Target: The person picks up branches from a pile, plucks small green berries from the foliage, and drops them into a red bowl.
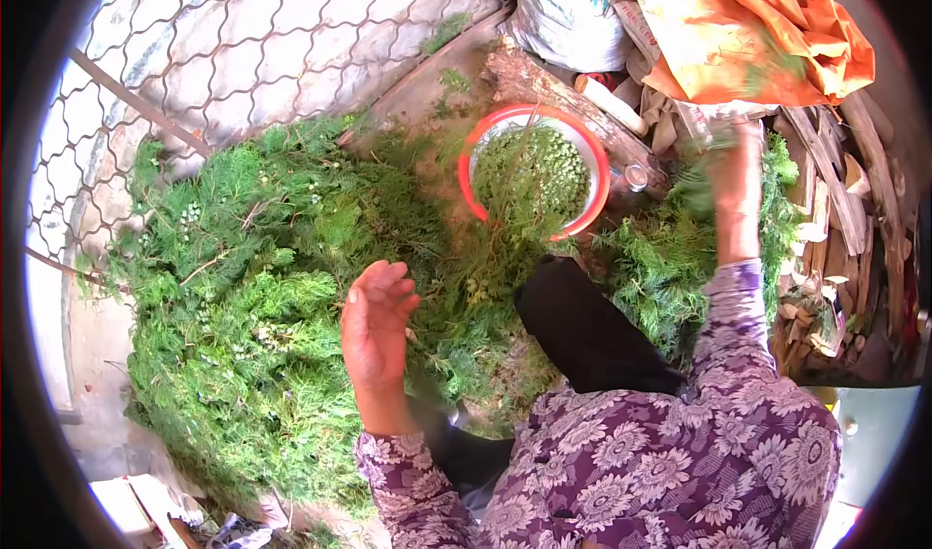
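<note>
My left hand (379, 326) is raised over the edge of a large heap of green sprigs (262, 306), its fingers loosely curled and apart with nothing in them. My right hand (733, 151) is stretched out at the upper right, blurred by motion, near blurred greenery and just below an orange cloth; its fingers cannot be made out. Between the hands sits a red-rimmed basin (604, 185) holding small green berries (549, 166), with a sprig hanging over its front rim. More green sprigs (660, 267) lie right of the basin.
Wire mesh (262, 44) runs along the upper left. Behind the basin lie a log (573, 102) and a white sack (568, 20). An orange cloth (748, 25) covers the upper right, above sticks and wood pieces (864, 199). My dark-clothed knee (592, 326) is below the basin.
</note>
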